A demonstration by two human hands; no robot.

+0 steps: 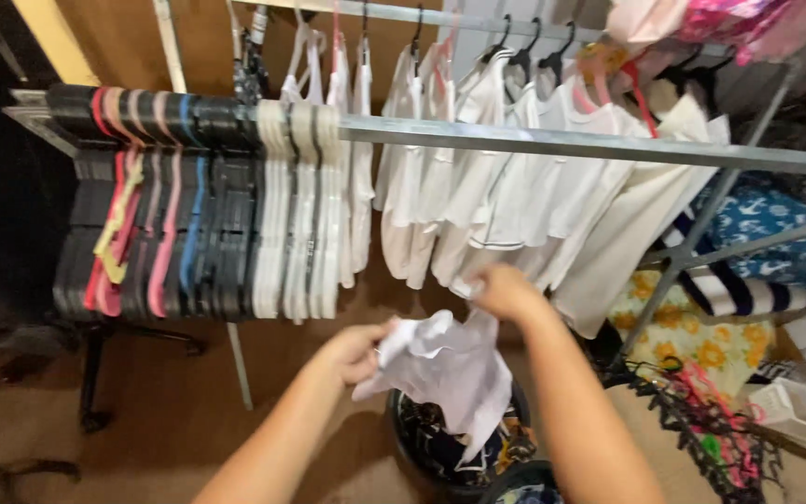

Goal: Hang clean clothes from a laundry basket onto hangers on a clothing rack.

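Observation:
My left hand (354, 352) and my right hand (506, 292) both grip a crumpled white garment (450, 366), holding it up between them. The garment hangs just above a dark round basket (422, 457) filled with patterned clothes. Behind my hands, a row of white shirts (515, 187) hangs on hangers from a rear metal rail (478, 19). A nearer metal rail (590, 145) crosses the view in front of them.
Many empty hangers (207, 215), black, pink, blue and white, hang packed on the left of the nearer rail. Patterned fabrics (757, 233) are piled at the right. A tangle of clip hangers (701, 420) lies at lower right. Brown floor lies below.

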